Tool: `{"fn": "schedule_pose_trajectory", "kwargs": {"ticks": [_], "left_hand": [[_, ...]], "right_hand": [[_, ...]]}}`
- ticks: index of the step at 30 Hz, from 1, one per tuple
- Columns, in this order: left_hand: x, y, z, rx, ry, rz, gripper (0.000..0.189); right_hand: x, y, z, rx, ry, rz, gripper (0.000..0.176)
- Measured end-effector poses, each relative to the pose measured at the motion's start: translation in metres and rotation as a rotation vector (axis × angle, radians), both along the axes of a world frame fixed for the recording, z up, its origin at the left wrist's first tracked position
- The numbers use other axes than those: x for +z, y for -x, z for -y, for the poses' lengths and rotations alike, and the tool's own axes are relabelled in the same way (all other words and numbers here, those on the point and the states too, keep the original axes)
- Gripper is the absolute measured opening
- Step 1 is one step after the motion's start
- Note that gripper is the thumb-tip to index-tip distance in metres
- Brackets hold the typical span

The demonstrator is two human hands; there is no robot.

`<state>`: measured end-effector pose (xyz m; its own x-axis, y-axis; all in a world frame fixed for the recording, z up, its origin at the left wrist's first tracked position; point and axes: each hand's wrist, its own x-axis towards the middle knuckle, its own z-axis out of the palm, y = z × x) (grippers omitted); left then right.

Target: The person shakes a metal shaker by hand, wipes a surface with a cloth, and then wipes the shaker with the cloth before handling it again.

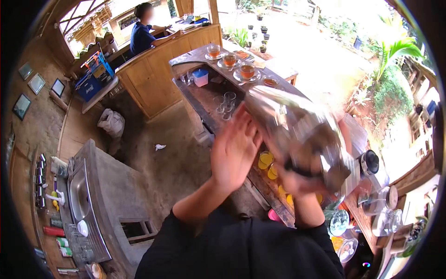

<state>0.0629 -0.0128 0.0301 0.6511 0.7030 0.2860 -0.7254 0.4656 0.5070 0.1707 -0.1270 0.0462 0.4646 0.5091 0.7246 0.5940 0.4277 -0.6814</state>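
Glass jar (302, 132), motion-blurred, is tilted right of frame centre over the counter (197, 98), long axis running upper left to lower right, brown contents toward the lower-right end; can't tell which end is the mouth. Left hand (235, 151) is flat at the jar's left side, fingers extended, not wrapped. Right hand (302, 182) is at its lower part, finger closure unreadable through blur.

This looks like a café kitchen (sink (79, 197), counter (169, 76), filled glass cups (247, 71)).
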Motion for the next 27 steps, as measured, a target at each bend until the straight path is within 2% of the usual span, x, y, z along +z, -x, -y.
{"fn": "schedule_pose_trajectory", "kwargs": {"ticks": [1,2,3,4,5,6,7,8,9,10,12,13,16,17,18,20,21,22,24,25,26,27], "left_hand": [[0.003,-0.001,-0.01,-0.03,0.12,0.037,0.065],[0.0,0.004,-0.006,-0.025,0.121,0.034,0.065],[-0.001,0.009,0.001,-0.078,-0.011,0.113,0.059],[0.001,0.013,0.009,-0.128,-0.139,0.192,0.054],[0.006,0.016,0.023,-0.107,-0.199,0.2,0.052],[-0.007,0.015,0.017,-0.107,-0.197,0.199,0.052],[-0.032,0.012,0.004,-0.086,-0.077,0.085,0.058],[-0.049,0.01,-0.004,-0.067,0.04,-0.023,0.063],[-0.052,0.011,-0.012,-0.094,0.022,0.016,0.065],[-0.041,0.01,-0.008,-0.098,0.01,0.016,0.065],[-0.006,0.01,0.018,-0.116,-0.247,0.182,0.054],[0.012,0.006,0.023,-0.124,-0.222,0.205,0.049],[0.013,-0.019,-0.018,-0.158,-0.043,0.106,0.055],[0.015,-0.023,-0.026,-0.133,-0.043,0.138,0.055],[0.013,-0.022,-0.021,-0.137,-0.056,0.143,0.055],[0.011,-0.011,0.008,-0.115,-0.237,0.215,0.048],[0.014,-0.007,0.021,-0.108,-0.201,0.159,0.046],[-0.004,-0.006,0.019,-0.111,-0.194,0.157,0.046],[-0.05,-0.011,0.002,-0.126,0.19,-0.062,0.05],[-0.052,-0.014,-0.002,-0.043,0.287,-0.142,0.052],[-0.047,-0.01,0.003,-0.044,0.287,-0.145,0.052],[-0.036,-0.004,0.009,-0.126,0.182,-0.027,0.051]], "right_hand": [[0.001,-0.002,-0.001,-0.033,-0.004,0.014,0.101],[0.0,-0.008,0.01,0.035,0.057,-0.142,0.103],[-0.007,-0.017,0.026,0.254,0.142,-0.439,0.104],[-0.018,-0.018,0.039,0.404,0.197,-0.591,0.105],[-0.033,-0.013,0.045,0.377,0.18,-0.487,0.106],[-0.036,-0.003,0.037,0.207,0.117,-0.199,0.108],[-0.039,-0.001,0.016,-0.036,-0.008,0.188,0.109],[-0.035,-0.002,-0.001,-0.09,-0.115,0.313,0.11],[-0.034,-0.004,-0.013,-0.133,-0.424,0.361,0.109],[-0.008,0.006,0.029,-0.221,0.035,0.282,0.091],[-0.013,-0.005,0.038,0.026,0.046,-0.071,0.095],[-0.012,-0.005,0.037,0.084,0.068,-0.127,0.097],[0.006,-0.008,0.005,-0.062,-0.032,0.067,0.102],[0.009,-0.009,0.005,-0.046,-0.029,0.028,0.104],[0.011,-0.01,0.017,0.053,0.037,-0.138,0.106],[0.008,-0.01,0.042,0.536,0.173,-0.57,0.11],[0.005,-0.012,0.046,0.866,0.171,-0.514,0.112],[-0.003,-0.01,0.044,0.862,0.174,-0.52,0.112],[-0.039,-0.01,0.027,-0.219,0.158,0.313,0.083],[-0.073,-0.017,0.016,-0.245,0.062,0.353,0.082],[-0.084,-0.017,0.005,-0.272,-0.039,0.393,0.081],[-0.082,-0.018,0.014,-0.219,-0.057,0.305,0.082]]}}
